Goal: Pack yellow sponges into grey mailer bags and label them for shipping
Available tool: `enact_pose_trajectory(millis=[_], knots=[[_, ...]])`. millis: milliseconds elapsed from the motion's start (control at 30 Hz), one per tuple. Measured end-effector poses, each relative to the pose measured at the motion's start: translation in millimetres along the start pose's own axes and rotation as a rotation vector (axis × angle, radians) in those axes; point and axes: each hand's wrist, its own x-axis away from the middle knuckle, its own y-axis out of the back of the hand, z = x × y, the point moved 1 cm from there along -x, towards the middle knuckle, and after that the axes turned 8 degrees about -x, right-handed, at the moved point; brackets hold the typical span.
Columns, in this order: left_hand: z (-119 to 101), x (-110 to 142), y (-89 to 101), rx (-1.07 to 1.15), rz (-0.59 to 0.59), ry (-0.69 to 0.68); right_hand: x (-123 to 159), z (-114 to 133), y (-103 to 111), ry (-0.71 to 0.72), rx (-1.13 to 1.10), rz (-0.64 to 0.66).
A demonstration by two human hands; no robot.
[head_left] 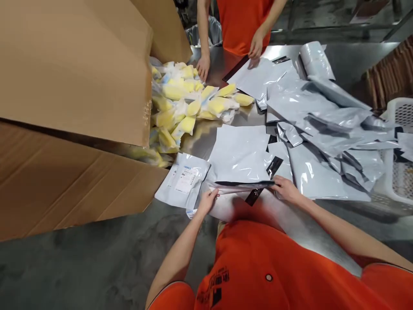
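Note:
A white plastic mailing bag (240,155) with a dark inside lies in front of me, its mouth toward my body and slightly parted. My left hand (208,201) pinches the left corner of the mouth between thumb and fingers. At the other end, my right hand (286,189) grips the right corner, beside a black strip (275,167). Just left of the bag rests a labelled mailing bag (185,178), partly over the table edge. Beyond it is a heap of yellow items in clear wrapping (180,107); their exact kind cannot be made out.
A large open cardboard box (74,77) takes up the left side. Many loose mailing bags (322,129) are piled on the metal table's right. A label roll (317,60) and a white basket (402,112) are farther right. Opposite, a co-worker (245,26) handles mailing bags.

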Motion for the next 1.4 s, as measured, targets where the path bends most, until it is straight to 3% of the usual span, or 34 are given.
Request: enact_pose_trajectory(millis=[133,233,400,500,567,633,733,800,900,967,1033,1167,1300,1400], knots=[[-0.4,4.9,-1.1,-0.042,-0.074,0.029,29.3,-5.4,-29.9,-0.083,0.010,-0.104],[-4.0,6.9,-1.2,-0.088,-0.133,0.019,44.3,-10.7,-45.4,-0.105,-0.034,-0.107],[-8.0,0.4,-9.9,-0.182,-0.186,0.089,43.9,-31.8,-62.7,-0.450,-0.093,-0.084],[-12.4,2.7,-15.7,-0.243,-0.257,0.106,39.0,-40.9,-66.9,-0.502,-0.102,-0.073],[-19.1,9.8,-20.1,-0.347,-0.392,-0.008,37.1,-43.0,-67.4,-0.508,-0.080,-0.070],[-27.8,18.6,-29.0,-0.499,-0.474,-0.244,36.0,-42.9,-67.1,-0.518,-0.052,-0.067],[-35.9,27.1,-51.9,-0.681,-0.339,-0.533,35.1,-40.2,-63.5,-0.533,0.005,-0.033],[-35.0,27.8,-67.4,-0.733,-0.237,-0.571,34.8,-34.4,-56.5,-0.541,0.106,0.061],[-28.0,26.0,-81.5,-0.738,-0.183,-0.547,30.3,-10.1,-39.2,-0.559,0.479,0.196],[-23.4,25.6,-84.3,-0.719,-0.179,-0.552,17.0,19.0,-31.6,-0.511,0.728,0.199],[-20.5,26.0,-84.0,-0.697,-0.180,-0.574,-9.5,53.2,-36.8,-0.350,0.829,0.155],[-19.5,26.6,-82.8,-0.685,-0.176,-0.592,-87.7,101.5,-84.5,0.023,0.817,0.174],[-24.7,28.9,-78.7,-0.643,-0.140,-0.567,-145.9,103.8,-130.2,0.031,0.854,0.327],[-36.5,30.8,-67.3,-0.479,-0.140,-0.500,-156.8,96.5,-137.7,0.011,0.851,0.375]])
